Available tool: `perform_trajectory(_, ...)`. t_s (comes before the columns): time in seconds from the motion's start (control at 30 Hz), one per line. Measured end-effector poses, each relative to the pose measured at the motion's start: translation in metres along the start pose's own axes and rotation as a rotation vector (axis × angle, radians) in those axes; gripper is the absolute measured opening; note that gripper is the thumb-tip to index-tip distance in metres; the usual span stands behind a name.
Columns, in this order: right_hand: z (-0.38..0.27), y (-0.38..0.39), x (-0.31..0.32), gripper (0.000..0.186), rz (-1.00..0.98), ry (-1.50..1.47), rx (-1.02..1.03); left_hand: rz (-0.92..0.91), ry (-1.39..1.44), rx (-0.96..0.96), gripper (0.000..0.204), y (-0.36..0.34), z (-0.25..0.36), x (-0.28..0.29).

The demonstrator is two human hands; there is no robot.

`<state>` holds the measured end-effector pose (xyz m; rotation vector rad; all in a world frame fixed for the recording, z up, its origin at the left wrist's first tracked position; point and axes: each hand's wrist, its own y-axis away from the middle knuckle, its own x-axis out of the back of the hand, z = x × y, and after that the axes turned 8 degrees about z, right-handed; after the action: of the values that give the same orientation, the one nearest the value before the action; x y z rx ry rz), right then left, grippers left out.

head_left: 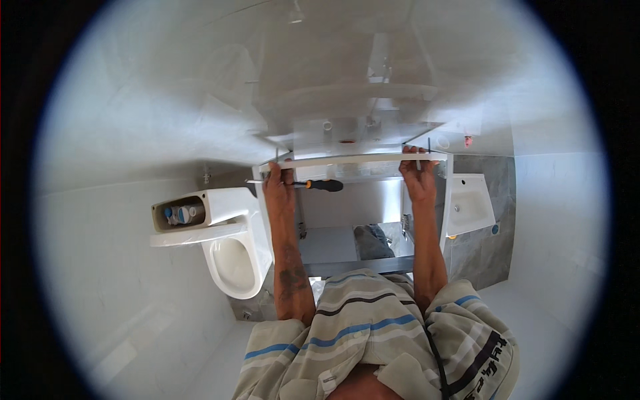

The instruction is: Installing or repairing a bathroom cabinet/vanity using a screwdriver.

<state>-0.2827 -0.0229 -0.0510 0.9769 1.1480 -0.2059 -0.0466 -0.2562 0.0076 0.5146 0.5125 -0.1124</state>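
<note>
Across the middle, up against the wall, is an open white cabinet [327, 237] with a pale rail [347, 159] along its far top edge. My left hand [279, 183] is at the rail's left end, closed around a screwdriver [325, 185] with a black and orange handle. Its handle points right and its metal tip sticks out to the left. At the right end, my right hand [419, 177] grips the rail, fingers over the top. A thin bolt [429, 144] stands by the right hand, another bolt [277, 154] by the left. My fingertips are partly hidden.
To the left stands a white toilet [255, 263] with its tank uncovered and fittings [183, 214] inside. A white washbasin [473, 205] sits to the right above grey floor tiles [497, 257]. A dark panel edge [353, 267] runs just before my body. Glossy wall [333, 60] rises ahead.
</note>
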Motion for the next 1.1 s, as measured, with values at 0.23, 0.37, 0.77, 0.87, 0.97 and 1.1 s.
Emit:
perform_trajectory(0.23,-0.006,-0.002,-0.023,0.047,0.094,0.031,0.016,-0.036,-0.085,-0.014,0.035,0.004,0.013,-0.020)
perform_trajectory(0.37,-0.004,0.001,-0.023,0.047,0.063,0.015,0.032,-0.011,-0.078,0.012,0.034,0.002,0.017,-0.022)
perform_trajectory(0.77,0.008,-0.013,-0.021,0.063,0.058,-0.001,0.067,0.062,-0.037,0.024,0.030,-0.016,0.012,-0.023)
perform_trajectory(0.87,0.010,-0.016,-0.023,0.062,0.093,0.015,0.074,0.047,-0.004,0.035,0.029,-0.017,0.012,-0.015)
perform_trajectory(0.97,0.010,-0.015,-0.024,0.063,0.074,0.085,0.077,0.023,0.015,-0.003,0.027,-0.012,0.011,-0.010)
perform_trajectory(1.1,0.004,-0.020,-0.020,0.064,0.069,0.071,0.116,0.182,0.235,-0.067,0.019,-0.009,-0.007,-0.018)
